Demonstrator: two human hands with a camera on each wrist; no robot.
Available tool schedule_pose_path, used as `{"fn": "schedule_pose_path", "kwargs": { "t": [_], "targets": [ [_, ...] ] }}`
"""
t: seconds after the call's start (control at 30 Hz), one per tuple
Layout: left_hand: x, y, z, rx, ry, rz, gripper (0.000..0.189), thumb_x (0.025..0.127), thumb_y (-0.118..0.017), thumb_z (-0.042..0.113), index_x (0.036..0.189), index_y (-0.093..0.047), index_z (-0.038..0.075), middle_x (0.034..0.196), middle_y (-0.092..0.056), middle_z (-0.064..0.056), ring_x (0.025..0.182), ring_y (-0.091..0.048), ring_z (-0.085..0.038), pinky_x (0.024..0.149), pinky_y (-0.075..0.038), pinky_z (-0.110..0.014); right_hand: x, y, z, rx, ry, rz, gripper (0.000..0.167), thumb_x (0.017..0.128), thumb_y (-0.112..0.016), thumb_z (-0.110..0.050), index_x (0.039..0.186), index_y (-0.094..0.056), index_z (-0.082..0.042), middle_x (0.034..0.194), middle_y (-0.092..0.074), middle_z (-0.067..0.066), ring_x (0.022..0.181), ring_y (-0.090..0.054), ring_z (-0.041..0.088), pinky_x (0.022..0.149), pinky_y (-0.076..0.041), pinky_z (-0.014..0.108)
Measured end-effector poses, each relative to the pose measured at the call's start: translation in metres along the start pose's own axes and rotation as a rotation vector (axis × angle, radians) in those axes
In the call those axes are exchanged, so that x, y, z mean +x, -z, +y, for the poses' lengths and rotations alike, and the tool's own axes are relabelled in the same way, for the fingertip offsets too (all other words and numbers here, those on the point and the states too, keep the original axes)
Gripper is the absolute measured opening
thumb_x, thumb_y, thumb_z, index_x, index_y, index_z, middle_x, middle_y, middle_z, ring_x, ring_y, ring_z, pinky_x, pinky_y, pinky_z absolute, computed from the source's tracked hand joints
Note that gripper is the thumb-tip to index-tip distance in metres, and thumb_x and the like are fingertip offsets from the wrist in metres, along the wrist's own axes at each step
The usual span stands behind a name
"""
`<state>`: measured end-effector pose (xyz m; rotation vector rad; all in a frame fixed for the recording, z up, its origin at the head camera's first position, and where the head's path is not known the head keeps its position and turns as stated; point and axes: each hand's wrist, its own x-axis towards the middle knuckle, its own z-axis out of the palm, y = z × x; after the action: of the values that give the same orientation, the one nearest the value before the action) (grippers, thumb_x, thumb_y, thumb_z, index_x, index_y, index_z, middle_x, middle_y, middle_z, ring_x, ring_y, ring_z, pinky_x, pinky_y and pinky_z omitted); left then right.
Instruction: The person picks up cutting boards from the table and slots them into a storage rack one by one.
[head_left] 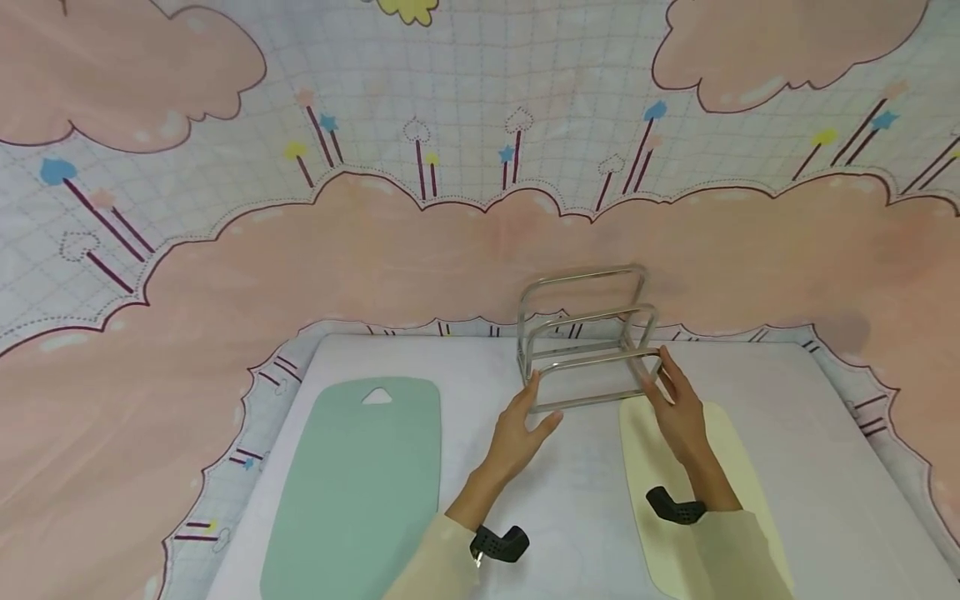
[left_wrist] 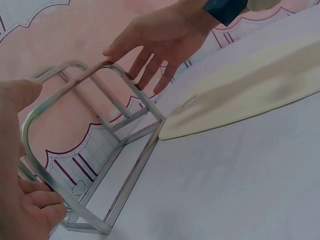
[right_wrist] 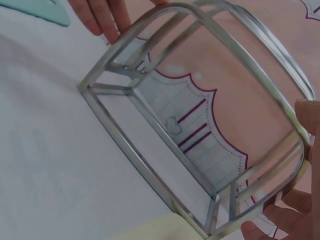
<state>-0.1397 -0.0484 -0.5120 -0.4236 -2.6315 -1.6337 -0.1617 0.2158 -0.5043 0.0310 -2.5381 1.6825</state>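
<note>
A silver metal rack (head_left: 592,402) with three rounded upright loops stands at the far edge of the white table. My left hand (head_left: 512,442) holds its left side, fingers along the outside of the front loop and thumb spread toward the middle. On the opposite side my right hand (head_left: 681,421) grips the front loop's right corner. In the right wrist view, the right hand's fingers (right_wrist: 282,217) curl round the side of the rack (right_wrist: 150,167), with the thumb over the upper corner. The left wrist view shows the left hand's fingers (left_wrist: 42,200) bent at the near side bar.
Left of the rack lies a green cutting board (head_left: 360,483) with a triangular hole. A pale yellow board (head_left: 723,467) lies under my right forearm, its far end close to the rack's front right corner. Behind the white table (head_left: 840,467) hangs a cloud-patterned cloth (head_left: 450,258).
</note>
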Motion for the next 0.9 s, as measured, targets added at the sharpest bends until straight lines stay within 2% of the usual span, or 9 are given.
{"fn": "schedule_pose_path", "kwargs": {
  "t": [0.2, 0.37, 0.6, 0.73, 0.9],
  "targets": [
    [-0.007, 0.004, -0.002, -0.003, 0.000, 0.026, 0.077, 0.094, -0.057, 0.045, 0.153, -0.021, 0.014, 0.152, -0.031, -0.012, 0.138, -0.030, -0.033, 0.107, -0.029, -0.053, -0.001, -0.010, -0.001, 0.007, 0.007, 0.005, 0.064, 0.100, -0.051, -0.036, 0.153, -0.016, -0.035, 0.157, -0.014, 0.011, 0.140, -0.023, 0.037, 0.100, -0.033, 0.060],
    [-0.013, 0.009, -0.005, 0.009, -0.007, 0.036, 0.076, 0.094, -0.057, 0.045, 0.153, -0.022, 0.013, 0.151, -0.032, -0.013, 0.137, -0.030, -0.034, 0.106, -0.030, -0.053, -0.004, -0.014, -0.004, 0.006, 0.023, -0.012, 0.065, 0.100, -0.052, -0.031, 0.154, -0.015, -0.030, 0.156, -0.017, 0.015, 0.139, -0.023, 0.037, 0.102, -0.033, 0.055],
    [-0.020, 0.016, -0.008, 0.050, -0.022, 0.036, 0.076, 0.094, -0.058, 0.044, 0.153, -0.022, 0.014, 0.149, -0.034, -0.016, 0.135, -0.033, -0.037, 0.104, -0.033, -0.054, -0.015, -0.017, -0.030, 0.027, 0.055, -0.019, 0.063, 0.100, -0.053, -0.014, 0.153, -0.020, -0.014, 0.149, -0.023, 0.027, 0.136, -0.026, 0.045, 0.104, -0.031, 0.056],
    [-0.023, 0.020, -0.009, 0.056, -0.027, 0.044, 0.076, 0.094, -0.058, 0.044, 0.153, -0.022, 0.014, 0.149, -0.034, -0.018, 0.135, -0.033, -0.038, 0.104, -0.033, -0.055, -0.019, -0.019, -0.043, 0.025, 0.055, -0.027, 0.061, 0.100, -0.051, -0.017, 0.153, -0.020, -0.011, 0.150, -0.022, 0.026, 0.135, -0.026, 0.046, 0.104, -0.030, 0.056],
    [-0.026, 0.022, -0.010, 0.065, -0.030, 0.072, 0.076, 0.093, -0.059, 0.043, 0.153, -0.023, 0.013, 0.149, -0.035, -0.017, 0.134, -0.034, -0.038, 0.104, -0.032, -0.057, -0.018, -0.021, -0.046, 0.027, 0.061, -0.044, 0.062, 0.101, -0.051, -0.019, 0.153, -0.019, -0.012, 0.151, -0.021, 0.025, 0.136, -0.026, 0.045, 0.104, -0.030, 0.055]
  ]
}}
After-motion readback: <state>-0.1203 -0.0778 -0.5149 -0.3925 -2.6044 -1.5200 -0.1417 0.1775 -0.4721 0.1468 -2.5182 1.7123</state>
